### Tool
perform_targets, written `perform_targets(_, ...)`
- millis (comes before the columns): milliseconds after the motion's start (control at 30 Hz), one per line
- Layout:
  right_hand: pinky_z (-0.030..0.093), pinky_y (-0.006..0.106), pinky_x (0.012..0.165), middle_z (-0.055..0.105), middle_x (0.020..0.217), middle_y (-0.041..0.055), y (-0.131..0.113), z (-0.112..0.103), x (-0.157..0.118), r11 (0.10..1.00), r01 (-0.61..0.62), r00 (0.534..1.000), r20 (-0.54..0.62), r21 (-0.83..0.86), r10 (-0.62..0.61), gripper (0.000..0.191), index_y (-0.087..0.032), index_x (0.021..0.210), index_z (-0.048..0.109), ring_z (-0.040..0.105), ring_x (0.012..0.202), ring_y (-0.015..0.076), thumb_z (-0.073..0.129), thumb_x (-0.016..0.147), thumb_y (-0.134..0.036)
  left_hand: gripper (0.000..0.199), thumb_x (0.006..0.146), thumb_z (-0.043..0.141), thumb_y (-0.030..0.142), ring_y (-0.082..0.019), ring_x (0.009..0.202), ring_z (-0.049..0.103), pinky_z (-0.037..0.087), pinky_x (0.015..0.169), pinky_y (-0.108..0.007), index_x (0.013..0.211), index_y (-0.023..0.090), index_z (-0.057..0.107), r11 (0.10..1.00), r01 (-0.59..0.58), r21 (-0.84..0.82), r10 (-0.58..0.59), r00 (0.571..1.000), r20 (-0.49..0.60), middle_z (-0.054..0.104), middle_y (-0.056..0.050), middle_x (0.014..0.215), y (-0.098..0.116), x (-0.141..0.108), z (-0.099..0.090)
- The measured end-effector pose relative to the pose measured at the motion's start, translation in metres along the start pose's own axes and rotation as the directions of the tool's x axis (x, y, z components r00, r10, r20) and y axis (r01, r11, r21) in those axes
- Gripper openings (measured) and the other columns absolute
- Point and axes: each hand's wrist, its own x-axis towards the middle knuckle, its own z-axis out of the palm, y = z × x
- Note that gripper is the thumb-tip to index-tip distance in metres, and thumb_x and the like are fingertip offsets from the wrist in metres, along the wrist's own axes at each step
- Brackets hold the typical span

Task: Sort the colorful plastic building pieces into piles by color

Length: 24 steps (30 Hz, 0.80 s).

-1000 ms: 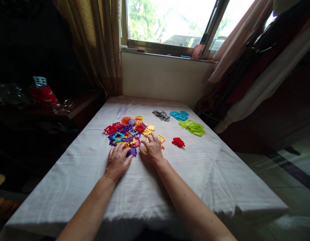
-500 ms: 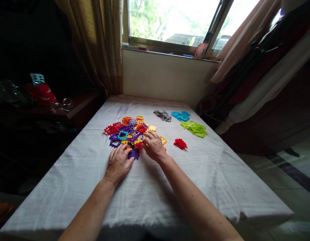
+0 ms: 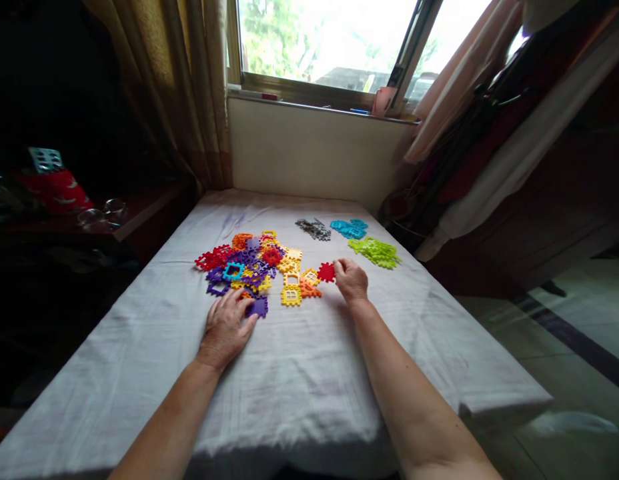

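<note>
A mixed heap of interlocking plastic tiles (image 3: 249,260) in purple, red, orange and yellow lies left of centre on the table. My left hand (image 3: 227,328) rests at the heap's near edge with fingers apart, touching or close beside a purple tile (image 3: 258,307). My right hand (image 3: 352,280) pinches a red toothed tile (image 3: 326,272) to the right of the heap; it hides the cloth beneath it. Between the two hands lie several yellow tiles (image 3: 291,296) and an orange tile (image 3: 309,288). A light-blue square frame tile (image 3: 233,271) sits on top of the heap.
Separate piles of grey tiles (image 3: 313,229), blue tiles (image 3: 348,229) and lime-green tiles (image 3: 374,253) lie at the back right of the white-clothed table (image 3: 289,380). A dark side table (image 3: 139,213) stands left, with glasses (image 3: 102,215) on it. Clothes hang at right.
My right hand has moved right, away from the heap, carrying a red tile; it now covers where the small red pile lay. My left hand stays by the heap. The view has shifted slightly.
</note>
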Motion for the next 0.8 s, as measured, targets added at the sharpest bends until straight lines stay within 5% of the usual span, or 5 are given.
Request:
perform_targets(133,0.045,0.034,0.086,0.069,0.118,0.0124,0.036,-0.004,0.011,0.99,-0.085,0.996,-0.01,-0.113,0.084,0.038,-0.021,0.117,0.07,0.062,0.107,0.0255,0.045,0.095,-0.039,0.027,0.087,0.055,0.034,-0.031,0.129,0.051,0.04,0.109,-0.051,0.108,0.025,0.067,1.0,0.004,-0.009,-0.003,1.0,0.007,0.061,-0.01,0.134,0.0,0.0,0.001)
perform_targets(367,0.037,0.043,0.106,0.052,0.144,0.0109,0.058,0.024,-0.001,0.947,0.214,0.975,0.111,-0.241,-0.192,0.049,-0.031,0.138,0.055,0.048,0.13,0.027,0.057,0.09,-0.043,0.027,0.086,0.056,0.034,-0.031,0.13,0.049,0.038,0.111,-0.052,0.109,0.025,0.067,1.0,0.016,-0.014,-0.016,1.0,0.007,0.059,-0.011,0.135,0.001,0.0,0.002)
perform_targets(533,0.037,0.042,0.106,0.051,0.143,0.0146,0.037,0.036,0.023,0.955,0.158,0.985,0.112,-0.25,-0.133,0.048,-0.027,0.139,0.055,0.049,0.129,0.0277,0.055,0.093,-0.039,0.028,0.087,0.055,0.032,-0.032,0.131,0.049,0.038,0.11,-0.054,0.111,0.024,0.067,1.0,0.018,0.001,-0.018,1.0,0.007,0.059,-0.012,0.136,0.002,0.0,0.002)
perform_targets(667,0.028,0.054,0.11,0.041,0.151,0.0168,0.004,0.037,0.038,0.962,0.107,0.994,0.037,-0.25,-0.101,0.052,-0.025,0.14,0.054,0.037,0.139,0.033,0.057,0.091,-0.045,0.031,0.086,0.056,0.033,-0.032,0.133,0.048,0.036,0.112,-0.055,0.114,0.023,0.066,1.0,0.028,-0.002,-0.028,1.0,0.013,0.057,-0.012,0.139,0.003,-0.001,0.003)
perform_targets(800,0.033,0.048,0.108,0.05,0.147,0.0125,-0.045,0.039,0.034,0.918,0.349,0.937,0.098,-0.188,-0.336,0.045,-0.027,0.133,0.059,0.044,0.133,0.0296,0.058,0.09,-0.039,0.031,0.087,0.056,0.035,-0.031,0.132,0.049,0.038,0.111,-0.054,0.115,0.026,0.066,0.998,0.042,-0.047,-0.043,0.999,-0.013,0.059,-0.009,0.138,0.0,0.002,0.005)
